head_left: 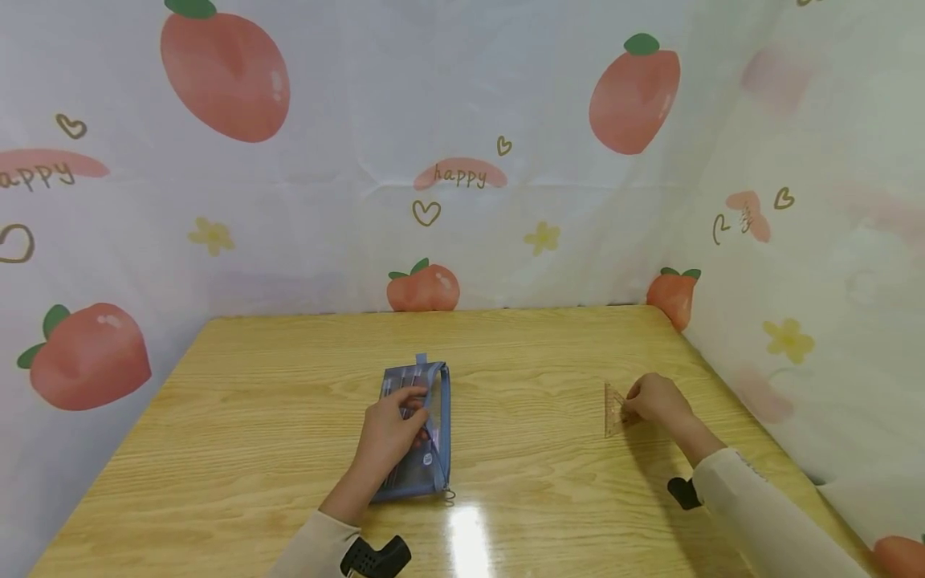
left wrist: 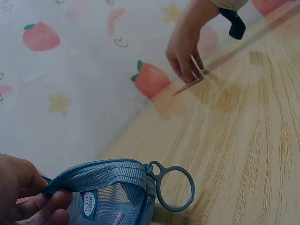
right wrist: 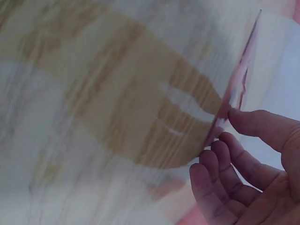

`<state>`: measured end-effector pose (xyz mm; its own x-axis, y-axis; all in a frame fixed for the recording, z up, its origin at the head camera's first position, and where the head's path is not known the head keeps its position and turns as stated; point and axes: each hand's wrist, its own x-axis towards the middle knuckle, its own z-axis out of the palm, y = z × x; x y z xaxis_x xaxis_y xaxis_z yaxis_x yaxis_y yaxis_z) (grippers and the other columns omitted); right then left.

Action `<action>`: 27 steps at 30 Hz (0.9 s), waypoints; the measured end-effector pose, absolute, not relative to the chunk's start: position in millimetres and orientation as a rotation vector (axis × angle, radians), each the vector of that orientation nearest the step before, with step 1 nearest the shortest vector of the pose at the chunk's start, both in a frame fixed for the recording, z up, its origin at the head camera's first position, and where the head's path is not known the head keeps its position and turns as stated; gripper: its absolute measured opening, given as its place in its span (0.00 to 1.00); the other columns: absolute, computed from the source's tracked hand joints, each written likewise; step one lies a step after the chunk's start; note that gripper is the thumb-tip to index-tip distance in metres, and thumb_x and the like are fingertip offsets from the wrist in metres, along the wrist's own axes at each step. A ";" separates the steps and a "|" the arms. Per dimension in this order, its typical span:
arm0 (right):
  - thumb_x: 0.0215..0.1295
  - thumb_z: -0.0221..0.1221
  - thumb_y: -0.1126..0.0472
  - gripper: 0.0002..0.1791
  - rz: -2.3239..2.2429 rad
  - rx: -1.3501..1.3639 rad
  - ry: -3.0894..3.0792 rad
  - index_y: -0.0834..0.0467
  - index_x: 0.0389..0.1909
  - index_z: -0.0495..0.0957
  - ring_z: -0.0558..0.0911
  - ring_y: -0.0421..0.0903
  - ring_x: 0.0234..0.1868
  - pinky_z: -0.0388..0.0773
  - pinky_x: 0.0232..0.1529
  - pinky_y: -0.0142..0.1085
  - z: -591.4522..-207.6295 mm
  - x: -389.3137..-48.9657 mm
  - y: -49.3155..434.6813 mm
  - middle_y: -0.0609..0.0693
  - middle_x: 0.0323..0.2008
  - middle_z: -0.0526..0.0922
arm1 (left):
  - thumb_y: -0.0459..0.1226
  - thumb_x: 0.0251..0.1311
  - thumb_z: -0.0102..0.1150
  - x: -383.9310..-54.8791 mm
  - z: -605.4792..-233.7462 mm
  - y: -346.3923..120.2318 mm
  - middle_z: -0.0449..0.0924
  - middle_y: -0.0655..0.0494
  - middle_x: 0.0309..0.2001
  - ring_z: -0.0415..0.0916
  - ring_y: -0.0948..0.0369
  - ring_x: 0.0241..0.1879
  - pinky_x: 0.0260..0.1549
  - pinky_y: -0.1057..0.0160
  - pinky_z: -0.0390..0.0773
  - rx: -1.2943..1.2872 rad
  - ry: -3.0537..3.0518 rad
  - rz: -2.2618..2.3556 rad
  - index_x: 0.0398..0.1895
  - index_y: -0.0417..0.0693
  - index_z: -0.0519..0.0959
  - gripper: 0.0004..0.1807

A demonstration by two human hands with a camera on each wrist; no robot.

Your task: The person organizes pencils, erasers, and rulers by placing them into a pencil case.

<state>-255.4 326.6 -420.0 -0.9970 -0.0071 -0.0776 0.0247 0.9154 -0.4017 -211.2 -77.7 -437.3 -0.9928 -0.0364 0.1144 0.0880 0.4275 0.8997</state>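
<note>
A blue mesh zip pencil case [head_left: 415, 479] lies on the table with its zipped side gaping. My left hand [head_left: 389, 429] pinches the edge of that opening between thumb and fingers, as the left wrist view also shows. Slim items can be seen through the mesh, too unclear to name. A grey ring [left wrist: 191, 188] hangs at the zip's end. Off to the right, my right hand [head_left: 661, 401] holds a clear pinkish triangular set square [head_left: 613, 413] by one side between thumb and fingertips. The set square [right wrist: 229, 93] appears nearly edge-on in the right wrist view.
The wooden table [head_left: 520, 385] carries the pencil case. A white curtain [head_left: 347, 104] printed with peaches stands along the back and both sides, close to my right arm. Light glares off the table near its front.
</note>
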 end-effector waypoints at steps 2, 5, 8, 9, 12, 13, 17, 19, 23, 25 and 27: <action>0.48 0.57 0.65 0.06 -0.614 0.023 3.001 0.60 0.18 0.81 0.74 0.44 0.20 0.69 0.20 0.37 -421.0 -255.5 325.7 0.50 0.20 0.80 | 0.31 0.50 0.55 -211.5 -437.3 -77.8 0.77 0.52 0.34 0.75 0.63 0.14 0.12 0.66 0.76 -0.044 -2.556 -1.619 0.47 0.45 0.77 0.17; 0.50 0.57 0.63 0.09 -0.607 0.035 3.000 0.59 0.15 0.80 0.72 0.42 0.18 0.66 0.18 0.34 -423.2 -256.8 324.7 0.48 0.16 0.79 | 0.31 0.50 0.55 -211.9 -437.0 -78.0 0.77 0.52 0.34 0.75 0.63 0.14 0.12 0.66 0.76 -0.039 -2.558 -1.619 0.47 0.45 0.77 0.17; 0.51 0.57 0.63 0.13 -0.640 0.034 3.001 0.58 0.10 0.75 0.69 0.41 0.14 0.62 0.16 0.32 -425.7 -258.4 324.4 0.46 0.11 0.74 | 0.31 0.50 0.55 -212.1 -436.5 -78.2 0.77 0.52 0.35 0.75 0.63 0.15 0.12 0.65 0.76 -0.030 -2.554 -1.632 0.47 0.46 0.77 0.17; 0.51 0.57 0.62 0.15 -0.651 0.037 3.002 0.58 0.08 0.73 0.66 0.40 0.13 0.59 0.15 0.32 -426.8 -258.9 324.6 0.45 0.09 0.71 | 0.31 0.50 0.55 -212.1 -436.4 -78.4 0.77 0.52 0.35 0.75 0.63 0.15 0.12 0.65 0.76 -0.028 -2.553 -1.633 0.47 0.46 0.77 0.17; 0.51 0.57 0.61 0.19 -0.679 0.034 3.017 0.55 0.04 0.66 0.59 0.39 0.10 0.55 0.14 0.30 -429.3 -258.9 325.0 0.42 0.05 0.62 | 0.31 0.50 0.55 -211.9 -436.1 -78.5 0.77 0.52 0.35 0.75 0.63 0.15 0.12 0.65 0.76 -0.027 -2.550 -1.640 0.47 0.46 0.77 0.18; 0.51 0.57 0.61 0.20 -0.687 0.032 3.023 0.54 0.04 0.64 0.58 0.38 0.10 0.55 0.14 0.30 -430.2 -258.7 325.2 0.42 0.05 0.61 | 0.31 0.50 0.55 -211.8 -435.9 -78.5 0.77 0.52 0.35 0.75 0.63 0.15 0.12 0.65 0.76 -0.029 -2.550 -1.644 0.47 0.46 0.77 0.18; 0.52 0.58 0.58 0.21 -0.701 0.033 3.043 0.55 0.04 0.64 0.55 0.39 0.09 0.54 0.13 0.30 -433.9 -257.8 326.0 0.42 0.04 0.58 | 0.31 0.50 0.55 -211.5 -435.5 -77.9 0.77 0.52 0.35 0.76 0.63 0.15 0.12 0.65 0.77 -0.034 -2.544 -1.657 0.47 0.46 0.77 0.18; 0.52 0.57 0.57 0.20 -0.710 0.043 3.052 0.55 0.04 0.66 0.55 0.39 0.10 0.54 0.13 0.30 -435.8 -257.8 326.6 0.42 0.05 0.59 | 0.31 0.50 0.55 -211.5 -435.5 -77.6 0.77 0.52 0.35 0.76 0.63 0.15 0.12 0.65 0.77 -0.035 -2.545 -1.652 0.47 0.46 0.77 0.17; 0.51 0.57 0.57 0.19 -0.753 0.048 3.052 0.54 0.05 0.64 0.54 0.39 0.11 0.54 0.13 0.31 -439.7 -258.5 328.4 0.42 0.06 0.58 | 0.31 0.51 0.56 -211.7 -436.3 -77.6 0.77 0.52 0.35 0.75 0.63 0.15 0.12 0.66 0.76 -0.030 -2.553 -1.635 0.47 0.46 0.77 0.17; 0.51 0.57 0.57 0.19 -0.791 0.055 3.040 0.53 0.07 0.62 0.54 0.39 0.11 0.55 0.14 0.31 -440.5 -258.7 328.9 0.43 0.07 0.57 | 0.31 0.51 0.56 -212.0 -436.8 -77.8 0.77 0.52 0.35 0.75 0.64 0.15 0.12 0.66 0.76 -0.030 -2.555 -1.632 0.47 0.46 0.77 0.17; 0.52 0.57 0.58 0.18 -0.834 0.065 3.023 0.54 0.09 0.63 0.56 0.40 0.11 0.58 0.15 0.32 -440.3 -258.4 328.5 0.44 0.08 0.59 | 0.31 0.51 0.56 -212.2 -437.4 -78.1 0.77 0.52 0.35 0.75 0.63 0.15 0.12 0.66 0.76 -0.029 -2.552 -1.633 0.47 0.47 0.77 0.17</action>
